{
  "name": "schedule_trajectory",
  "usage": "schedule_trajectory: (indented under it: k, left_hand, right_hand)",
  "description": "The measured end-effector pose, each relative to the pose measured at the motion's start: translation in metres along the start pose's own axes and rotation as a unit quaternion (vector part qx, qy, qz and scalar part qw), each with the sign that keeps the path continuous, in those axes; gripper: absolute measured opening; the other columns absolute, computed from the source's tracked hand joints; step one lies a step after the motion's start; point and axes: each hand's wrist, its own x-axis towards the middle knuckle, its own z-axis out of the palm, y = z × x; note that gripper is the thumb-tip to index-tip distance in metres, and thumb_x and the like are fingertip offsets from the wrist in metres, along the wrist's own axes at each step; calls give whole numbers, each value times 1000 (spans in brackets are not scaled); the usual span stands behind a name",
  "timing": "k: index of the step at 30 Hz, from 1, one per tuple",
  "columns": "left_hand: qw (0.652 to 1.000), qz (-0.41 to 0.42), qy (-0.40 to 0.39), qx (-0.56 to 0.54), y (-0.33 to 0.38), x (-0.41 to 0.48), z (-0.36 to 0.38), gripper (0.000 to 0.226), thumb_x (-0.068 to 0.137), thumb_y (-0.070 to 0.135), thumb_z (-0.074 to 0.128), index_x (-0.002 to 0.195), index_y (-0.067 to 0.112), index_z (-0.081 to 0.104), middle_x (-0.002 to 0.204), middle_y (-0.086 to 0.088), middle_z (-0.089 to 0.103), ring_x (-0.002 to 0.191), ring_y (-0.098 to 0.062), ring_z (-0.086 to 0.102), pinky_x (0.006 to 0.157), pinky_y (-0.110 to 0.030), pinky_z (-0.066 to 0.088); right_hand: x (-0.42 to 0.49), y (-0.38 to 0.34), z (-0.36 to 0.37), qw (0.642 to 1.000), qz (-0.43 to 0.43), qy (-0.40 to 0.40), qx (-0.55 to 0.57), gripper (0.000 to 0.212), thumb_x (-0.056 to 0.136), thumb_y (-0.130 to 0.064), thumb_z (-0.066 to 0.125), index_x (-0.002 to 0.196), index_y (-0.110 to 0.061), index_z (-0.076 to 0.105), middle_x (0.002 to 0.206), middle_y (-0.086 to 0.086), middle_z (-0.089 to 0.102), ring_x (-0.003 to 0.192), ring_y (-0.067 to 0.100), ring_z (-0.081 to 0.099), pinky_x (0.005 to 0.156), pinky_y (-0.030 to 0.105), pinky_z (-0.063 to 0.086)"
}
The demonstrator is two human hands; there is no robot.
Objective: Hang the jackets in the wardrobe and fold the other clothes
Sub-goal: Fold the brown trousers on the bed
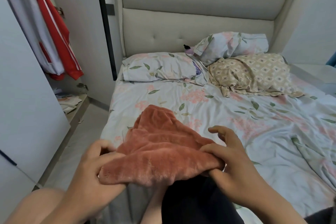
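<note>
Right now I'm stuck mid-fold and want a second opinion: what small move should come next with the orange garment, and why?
Probably pull the hem taut and lay it flat on the bed. The orange garment lies bunched at the near edge, left hand and right hand each pinching its near hem; it likely needs flattening before a fold.

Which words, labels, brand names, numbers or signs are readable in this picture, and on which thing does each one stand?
No text can be read here.
The papers on the shelf: any print is too blurred to read.
The red jacket: white stripes only, no legible logo.
The orange garment: no label shows.
The sheet: a flower pattern, no words.
</note>
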Motion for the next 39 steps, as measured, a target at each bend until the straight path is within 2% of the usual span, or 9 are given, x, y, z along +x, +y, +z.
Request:
schedule_trajectory:
  k: [2,6,10,13,17,21,28,33,39]
  left_hand:
    - [998,-3,-24,-55,3,7,-3,44,47,38,73,91,38,76,115,20,64,111,8,59,92,-5,41]
    - [980,-77,14,-183,-6,29,5,41,44,24,70,84,30,75,73,0,74,66,-8,68,59,-18,52]
    - [955,-143,77,-248,-22,57,16,4,62,-1,68,63,-4,65,52,-12,60,54,-13,56,53,-18,45]
    - [928,-169,104,-314,-29,79,26,33,78,-22,57,67,7,67,55,3,66,53,-4,62,49,-14,49]
    - [877,-216,81,-421,-46,99,41,21,75,2,72,96,7,67,81,-5,76,73,-14,72,60,-22,58]
    - [900,-280,-86,-322,-88,85,59,92,26,44,95,108,16,64,98,1,77,90,-11,72,74,-26,59]
    - [908,-351,-40,-227,-130,95,93,44,59,15,90,98,12,71,89,-2,77,90,-21,72,83,-38,55]
    - [851,-388,37,-352,-140,115,104,21,80,-1,69,99,6,71,92,-16,76,83,-30,74,69,-35,56]
    - [812,-372,-137,-428,-154,131,103,50,72,25,83,116,9,65,109,-14,74,97,-28,72,69,-28,59]
  right_hand:
    - [8,-4,-2,995,19,-2,97,36,64,-21,67,94,-40,70,124,-21,58,122,0,54,96,8,38]
    - [30,5,8,950,128,-10,286,63,58,-38,78,118,-44,60,117,-17,67,109,5,65,87,25,54]
    - [49,27,27,946,134,-160,247,77,57,-33,85,125,-50,54,122,-17,66,115,3,62,96,25,50]
    - [64,37,50,951,136,-146,236,68,64,-24,87,126,-31,59,115,-13,71,110,4,66,91,21,52]
    - [87,50,76,928,212,-39,304,36,72,-23,72,109,-22,73,103,1,76,102,17,71,82,33,56]
    - [109,61,95,870,314,-19,380,26,83,-30,69,108,-27,75,104,0,76,99,16,72,80,32,56]
    - [117,91,112,863,279,-134,400,55,75,-42,76,123,-16,66,118,6,72,112,20,68,92,31,55]
    - [116,106,126,880,255,-278,287,17,62,-26,81,72,-30,69,59,-9,66,57,14,61,51,25,44]
    - [126,127,136,858,348,-63,373,32,68,-25,76,99,-18,74,95,13,76,95,24,72,86,38,57]
